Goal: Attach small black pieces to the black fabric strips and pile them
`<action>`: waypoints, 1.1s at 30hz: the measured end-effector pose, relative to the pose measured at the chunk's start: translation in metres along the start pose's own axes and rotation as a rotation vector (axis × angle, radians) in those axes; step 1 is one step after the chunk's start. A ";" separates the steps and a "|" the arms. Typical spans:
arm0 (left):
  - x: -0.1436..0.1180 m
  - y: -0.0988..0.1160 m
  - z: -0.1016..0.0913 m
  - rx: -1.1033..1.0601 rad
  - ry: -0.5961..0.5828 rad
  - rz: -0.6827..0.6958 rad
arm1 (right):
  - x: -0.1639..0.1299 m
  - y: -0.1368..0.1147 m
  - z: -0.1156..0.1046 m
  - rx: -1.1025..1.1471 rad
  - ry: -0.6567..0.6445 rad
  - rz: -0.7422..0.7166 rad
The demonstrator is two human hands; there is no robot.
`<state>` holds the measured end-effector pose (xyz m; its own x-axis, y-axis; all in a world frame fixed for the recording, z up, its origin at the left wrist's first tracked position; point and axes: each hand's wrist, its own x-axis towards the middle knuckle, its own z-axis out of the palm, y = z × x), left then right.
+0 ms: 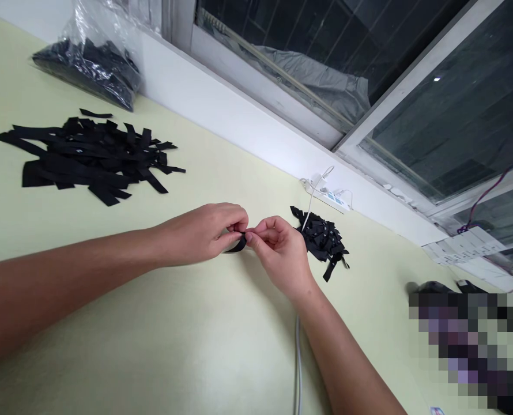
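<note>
Above the pale green table, my left hand (215, 230) and my right hand (282, 248) meet fingertip to fingertip. Between them is a short black fabric strip (238, 246), bent into a curve. The left thumb and fingers pinch it, and the right thumb and fingers close on its end; the exact grip point is partly hidden by the fingers. Left of my hands spreads a large pile of flat black strips (96, 155). Just beyond my right hand lies a smaller heap of black strips (323, 235), which look folded and carry tiny white marks.
A clear plastic bag (96, 63) with black pieces stands at the back left against the white ledge. A white power strip (328, 196) with plugs lies along the wall, and a white cable (298, 363) crosses the table under my right arm. Someone blurred sits at the right.
</note>
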<state>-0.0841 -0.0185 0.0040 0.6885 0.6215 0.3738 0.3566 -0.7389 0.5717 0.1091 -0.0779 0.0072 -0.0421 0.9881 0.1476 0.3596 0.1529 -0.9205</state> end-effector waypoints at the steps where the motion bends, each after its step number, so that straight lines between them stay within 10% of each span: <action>1: 0.000 0.000 0.000 0.000 -0.005 -0.003 | 0.000 0.000 0.000 0.002 -0.004 0.011; 18: 0.001 -0.003 0.002 -0.038 0.032 -0.015 | 0.005 0.008 0.005 0.043 -0.053 0.019; 33: 0.003 -0.003 0.013 -0.579 0.057 -0.232 | 0.014 0.004 -0.012 0.304 0.069 0.270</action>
<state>-0.0747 -0.0175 -0.0055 0.5936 0.7736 0.2217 0.0819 -0.3321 0.9397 0.1212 -0.0633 0.0101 0.0819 0.9917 -0.0992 0.0575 -0.1041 -0.9929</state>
